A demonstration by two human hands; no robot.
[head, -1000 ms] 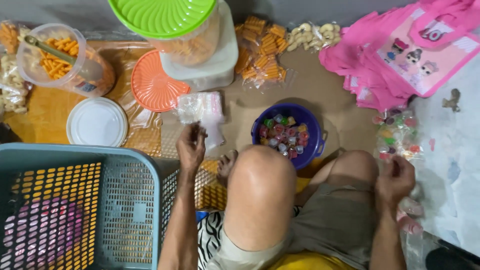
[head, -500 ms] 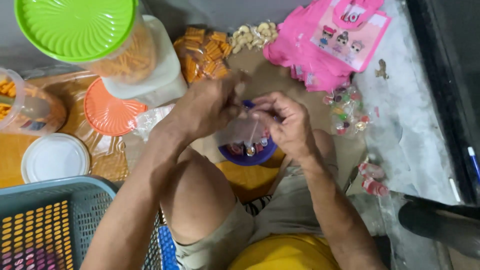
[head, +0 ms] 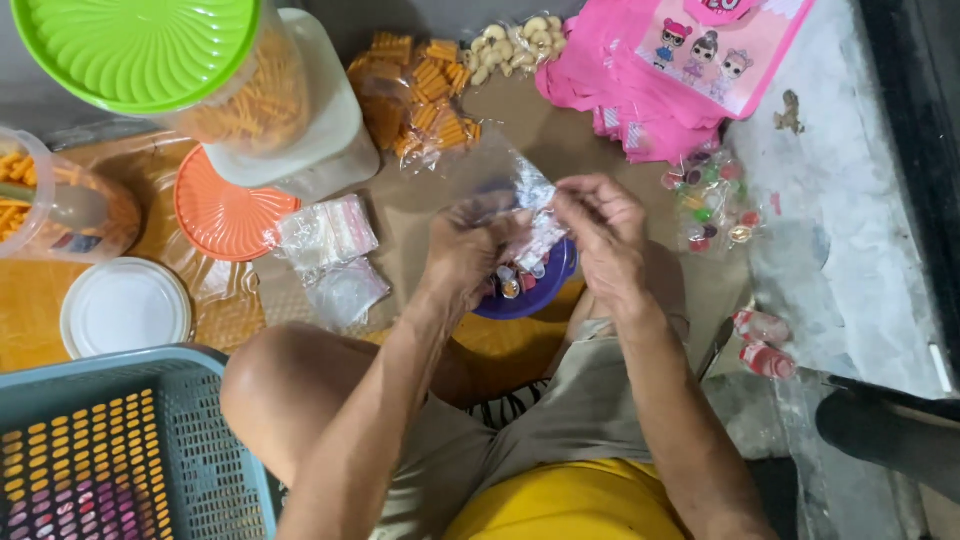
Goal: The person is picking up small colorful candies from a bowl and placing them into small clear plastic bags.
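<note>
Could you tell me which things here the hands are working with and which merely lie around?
In hand: left hand and right hand hold a clear plastic bag over the purple candy bowl.

Lying about: orange lid, white lid, blue basket, pink bags.

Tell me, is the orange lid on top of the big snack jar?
No, the jar wears a green lid; the orange lid lies beside it.

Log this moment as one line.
left hand: holds clear bag | right hand: pinches bag | below: purple bowl of candies
</note>
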